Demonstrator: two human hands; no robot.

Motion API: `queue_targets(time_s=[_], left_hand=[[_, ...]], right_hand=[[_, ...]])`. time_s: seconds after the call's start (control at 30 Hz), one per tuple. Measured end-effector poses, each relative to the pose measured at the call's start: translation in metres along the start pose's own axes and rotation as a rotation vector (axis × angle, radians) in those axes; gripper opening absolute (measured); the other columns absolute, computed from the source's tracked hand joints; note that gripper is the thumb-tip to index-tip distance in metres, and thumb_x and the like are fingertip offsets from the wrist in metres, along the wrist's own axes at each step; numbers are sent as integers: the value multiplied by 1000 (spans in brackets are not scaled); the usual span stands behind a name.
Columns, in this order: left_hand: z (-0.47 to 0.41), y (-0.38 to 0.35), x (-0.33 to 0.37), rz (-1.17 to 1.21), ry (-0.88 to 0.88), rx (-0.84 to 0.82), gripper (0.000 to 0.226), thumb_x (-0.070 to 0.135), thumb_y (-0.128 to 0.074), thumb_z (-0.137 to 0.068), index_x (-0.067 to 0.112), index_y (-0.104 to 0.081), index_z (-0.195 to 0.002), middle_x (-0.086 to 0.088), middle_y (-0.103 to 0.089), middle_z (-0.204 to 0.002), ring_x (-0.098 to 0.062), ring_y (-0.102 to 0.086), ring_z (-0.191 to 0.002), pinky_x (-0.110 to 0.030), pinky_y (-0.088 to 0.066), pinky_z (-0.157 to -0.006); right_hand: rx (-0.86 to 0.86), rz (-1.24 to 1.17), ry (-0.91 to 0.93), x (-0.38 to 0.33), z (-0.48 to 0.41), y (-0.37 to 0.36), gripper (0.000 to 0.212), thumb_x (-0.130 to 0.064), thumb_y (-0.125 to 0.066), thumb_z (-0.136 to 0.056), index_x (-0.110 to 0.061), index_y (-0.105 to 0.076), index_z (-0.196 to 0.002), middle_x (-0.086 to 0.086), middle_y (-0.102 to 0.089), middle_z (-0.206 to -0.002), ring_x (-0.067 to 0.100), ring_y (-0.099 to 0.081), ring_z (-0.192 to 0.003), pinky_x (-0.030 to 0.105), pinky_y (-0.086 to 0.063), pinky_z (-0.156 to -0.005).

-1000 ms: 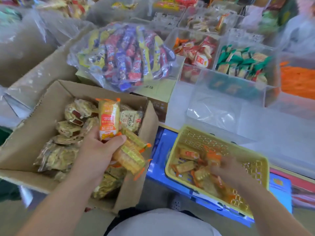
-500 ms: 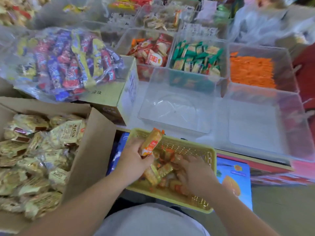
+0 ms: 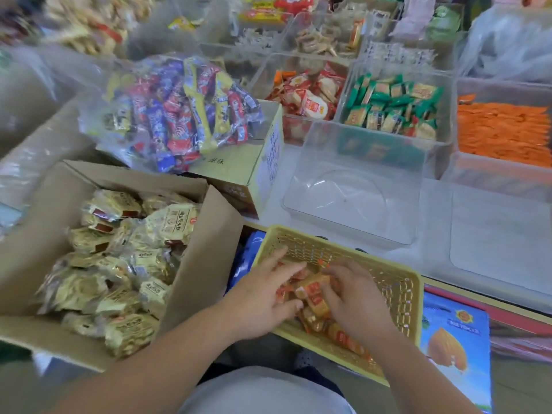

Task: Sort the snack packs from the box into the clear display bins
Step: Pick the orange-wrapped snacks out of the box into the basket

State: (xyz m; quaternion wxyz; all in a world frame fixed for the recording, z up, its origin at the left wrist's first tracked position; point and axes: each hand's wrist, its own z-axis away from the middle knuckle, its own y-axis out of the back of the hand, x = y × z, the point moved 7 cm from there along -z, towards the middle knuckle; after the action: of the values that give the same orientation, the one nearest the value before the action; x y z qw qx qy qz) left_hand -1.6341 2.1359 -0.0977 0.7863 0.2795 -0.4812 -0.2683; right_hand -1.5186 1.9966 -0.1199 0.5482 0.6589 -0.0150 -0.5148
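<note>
Saw left hand (image 3: 263, 297) and right hand (image 3: 355, 297) both down inside shallow yellow perforated plastic basket (image 3: 400, 282), close together, fingertips nearly meeting. Found left fingers spread and nearly straight, lying on top of the orange-wrapped rectangular snack packs (image 3: 313, 289), clasping none. Found right fingers bent down onto the same heap; could not tell whether pinching a pack, too blurred. Packs piled directly under and between both sets of fingers, more trailing back under right wrist. Noted blue printed carton (image 3: 457, 339) beneath the basket, sticking out right of the right fingers.

Left of the left fingers, just beside the basket: open brown cardboard box (image 3: 206, 264), filled with pale-gold wrapped snack packs (image 3: 125, 264), untouched by either hand.

Just beyond the fingertips, past the basket rim: empty clear plastic bin (image 3: 343, 201). Right of that, beyond the right fingers: second empty clear bin (image 3: 501, 234).

Farther beyond the left fingers: clear plastic bag of blue, red and yellow packs (image 3: 179, 115) sitting on small closed yellow-brown carton (image 3: 239, 168).

Farthest out, a row of filled clear bins: red-and-white round packs (image 3: 307, 97), green-ended packs (image 3: 391, 106), orange stick packs (image 3: 501, 130). Behind those, more bins, blurred.
</note>
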Motion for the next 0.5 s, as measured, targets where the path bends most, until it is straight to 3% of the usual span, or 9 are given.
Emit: queue_targets(time_s=[0.1,0.17,0.23,0.3,0.4,0.5], left_hand=[[38,47,-8,4,-36,226,51,40,-67,-96,32,-55,-145,13,-38,-157,-2,-29,-144,-10,-17,-116],[67,80,-29,-10,-23,383,45,38,-69,-92,23,-66,-134,15,-50,-138,0,-40,-130,-1,-17,-105],[93,111,-66,-9,49,502,43,40,-68,-89,25,-67,-129,16,-52,-131,-1,-46,-123,-6,-28,-103],[112,137,-116,-17,149,549,42,40,-72,-92,30,-63,-132,15,-53,-131,-3,-48,-123,-19,-39,-103],[132,165,-197,-45,319,519,56,45,-74,-89,33,-54,-140,9,-51,-138,-15,-47,-131,-34,-43,-106],[145,183,-274,-66,496,402,77,60,-70,-85,29,-43,-150,-2,-45,-149,-23,-49,-134,-42,-44,-111]], right_hand=[[10,-95,103,-48,-7,-19,22,-22,-71,-89,-21,-72,-111,-6,-62,-117,16,-58,-110,31,-45,-97],[6,-127,166,-85,-11,-33,20,-26,-70,-90,-24,-72,-109,-12,-60,-114,8,-55,-108,17,-40,-97],[-23,-173,194,-120,-14,-49,22,-29,-70,-90,-28,-71,-112,-18,-56,-114,2,-53,-109,6,-33,-96],[-87,-200,205,-155,-16,-69,24,-34,-67,-92,-32,-68,-115,-22,-55,-118,-2,-54,-112,12,-40,-96],[-139,-277,211,-209,-15,-94,26,-48,-58,-90,-40,-63,-115,-27,-54,-116,-2,-55,-111,14,-46,-92],[-184,-333,102,-248,-13,-127,45,-64,-52,-85,-43,-59,-124,-31,-53,-124,-8,-52,-118,11,-44,-96]])
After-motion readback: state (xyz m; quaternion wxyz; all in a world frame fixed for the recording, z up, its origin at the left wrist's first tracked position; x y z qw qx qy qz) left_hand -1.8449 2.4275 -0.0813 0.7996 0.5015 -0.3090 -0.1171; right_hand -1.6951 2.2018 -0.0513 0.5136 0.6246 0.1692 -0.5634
